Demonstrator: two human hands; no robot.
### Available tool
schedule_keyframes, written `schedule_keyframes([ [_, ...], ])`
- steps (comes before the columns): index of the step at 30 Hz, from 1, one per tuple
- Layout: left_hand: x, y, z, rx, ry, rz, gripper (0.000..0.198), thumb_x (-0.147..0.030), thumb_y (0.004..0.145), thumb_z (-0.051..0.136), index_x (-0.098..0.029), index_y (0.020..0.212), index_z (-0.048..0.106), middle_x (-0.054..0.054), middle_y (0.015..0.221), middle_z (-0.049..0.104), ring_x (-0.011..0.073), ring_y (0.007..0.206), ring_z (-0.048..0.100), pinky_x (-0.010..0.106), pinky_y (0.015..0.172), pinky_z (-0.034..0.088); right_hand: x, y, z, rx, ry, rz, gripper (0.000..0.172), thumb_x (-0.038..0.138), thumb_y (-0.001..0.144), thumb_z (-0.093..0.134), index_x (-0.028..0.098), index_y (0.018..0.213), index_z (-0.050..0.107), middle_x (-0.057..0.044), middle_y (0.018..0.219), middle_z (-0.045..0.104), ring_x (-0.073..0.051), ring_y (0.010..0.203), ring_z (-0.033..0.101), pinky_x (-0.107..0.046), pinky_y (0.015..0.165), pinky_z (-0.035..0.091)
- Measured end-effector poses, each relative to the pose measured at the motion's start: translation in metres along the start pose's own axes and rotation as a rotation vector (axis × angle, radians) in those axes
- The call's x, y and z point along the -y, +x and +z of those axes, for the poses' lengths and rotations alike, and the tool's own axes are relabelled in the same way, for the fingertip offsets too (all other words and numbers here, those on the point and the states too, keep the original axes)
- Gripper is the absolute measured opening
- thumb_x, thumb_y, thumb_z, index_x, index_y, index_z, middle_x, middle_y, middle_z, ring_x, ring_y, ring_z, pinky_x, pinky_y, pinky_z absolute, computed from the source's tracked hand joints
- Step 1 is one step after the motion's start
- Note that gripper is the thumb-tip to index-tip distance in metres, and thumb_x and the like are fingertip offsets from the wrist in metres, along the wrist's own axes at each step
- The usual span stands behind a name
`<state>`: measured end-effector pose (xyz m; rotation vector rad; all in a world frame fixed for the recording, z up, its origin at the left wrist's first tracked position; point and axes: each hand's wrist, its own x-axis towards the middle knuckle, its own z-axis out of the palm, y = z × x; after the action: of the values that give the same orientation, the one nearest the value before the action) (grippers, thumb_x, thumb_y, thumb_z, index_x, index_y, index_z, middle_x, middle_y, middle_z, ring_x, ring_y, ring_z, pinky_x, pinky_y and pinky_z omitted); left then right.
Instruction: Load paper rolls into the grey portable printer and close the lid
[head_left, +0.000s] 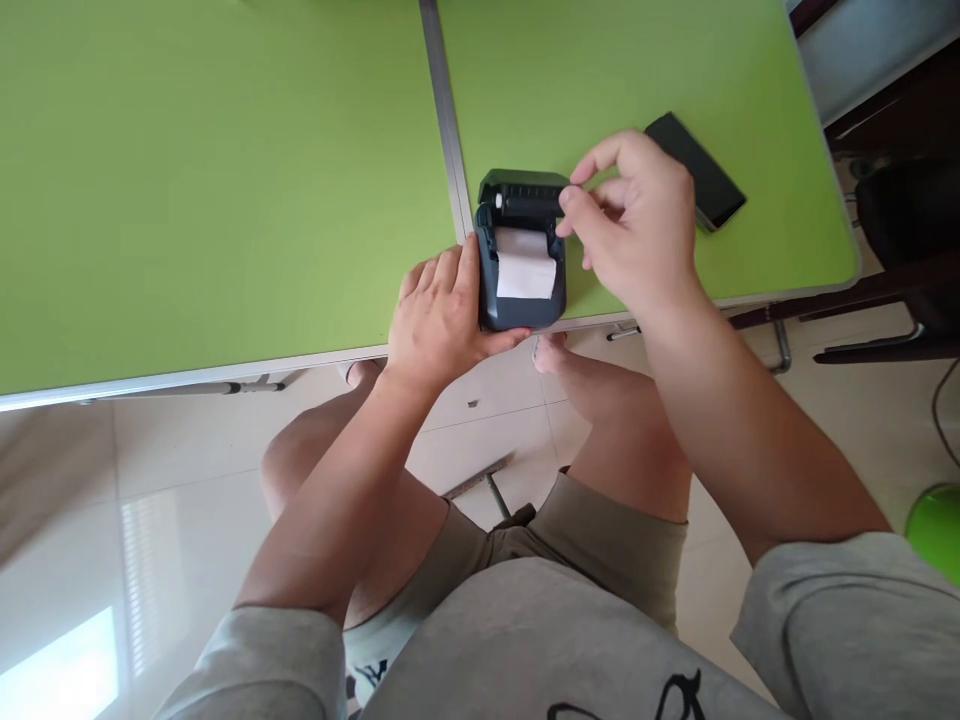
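Note:
A small dark mini printer (487, 300) sits at the front edge of the green table, its lid (525, 178) tilted up at the back. White paper (526, 265) lies in its bay, with the loose end hanging toward me over the front of the body. My left hand (442, 312) holds the printer from the left, fingers along its side and thumb at the front edge. At the raised lid's right end, my right hand (634, 220) has thumb and fingertips closed on the corner; the exact contact is partly hidden by the fingers.
A black phone-like slab (697, 172) lies on the table (225, 180) beyond my right hand. A metal seam (444, 110) crosses the tabletop behind the printer. Dark chairs (907, 230) stand at the right, and a green round object (937, 530) is on the floor.

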<state>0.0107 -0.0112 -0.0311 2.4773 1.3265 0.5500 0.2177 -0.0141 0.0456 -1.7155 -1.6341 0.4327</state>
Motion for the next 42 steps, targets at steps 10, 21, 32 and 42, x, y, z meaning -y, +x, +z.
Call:
schedule_keyframes([
  [10, -0.004, 0.001, -0.01, 0.1, 0.044, -0.044, 0.117, -0.096, 0.081, 0.044, -0.008, 0.159, 0.04, 0.024, 0.145, 0.061, 0.0413, 0.131, 0.06, 0.049, 0.113, 0.044, -0.008, 0.03, 0.013, 0.333, -0.381, -0.237, 0.017, 0.026, 0.084, 0.072, 0.032, 0.099, 0.077, 0.001, 0.096, 0.082, -0.026, 0.085, 0.073, -0.037, 0.065, 0.046],
  [21, -0.005, 0.002, -0.012, 0.138, 0.07, -0.056, 0.116, -0.093, 0.082, 0.047, -0.008, 0.16, 0.038, 0.025, 0.147, 0.059, 0.0409, 0.132, 0.06, 0.049, 0.114, 0.043, 0.013, 0.056, 0.004, 0.561, -0.39, -0.1, 0.05, 0.009, 0.067, 0.087, 0.028, 0.111, 0.074, 0.001, 0.099, 0.079, -0.016, 0.071, 0.063, -0.03, 0.062, 0.043],
  [32, -0.008, 0.002, -0.012, 0.115, 0.025, -0.026, 0.121, -0.084, 0.08, 0.065, -0.001, 0.162, 0.032, 0.027, 0.149, 0.057, 0.042, 0.138, 0.056, 0.052, 0.119, 0.041, -0.068, 0.008, -0.031, -0.298, 0.893, 0.535, 0.036, 0.033, 0.066, 0.046, 0.026, 0.1, 0.056, -0.002, 0.087, 0.057, -0.012, 0.061, 0.046, -0.03, 0.05, 0.023],
  [42, -0.003, 0.002, -0.008, 0.071, 0.008, -0.006, 0.118, -0.094, 0.082, 0.046, -0.005, 0.16, 0.036, 0.026, 0.144, 0.061, 0.0415, 0.134, 0.058, 0.054, 0.116, 0.043, -0.122, 0.022, -0.015, -0.449, -0.085, 0.217, 0.026, 0.014, 0.076, 0.074, 0.023, 0.083, 0.05, 0.001, 0.08, 0.058, -0.015, 0.073, 0.056, -0.035, 0.078, 0.048],
])
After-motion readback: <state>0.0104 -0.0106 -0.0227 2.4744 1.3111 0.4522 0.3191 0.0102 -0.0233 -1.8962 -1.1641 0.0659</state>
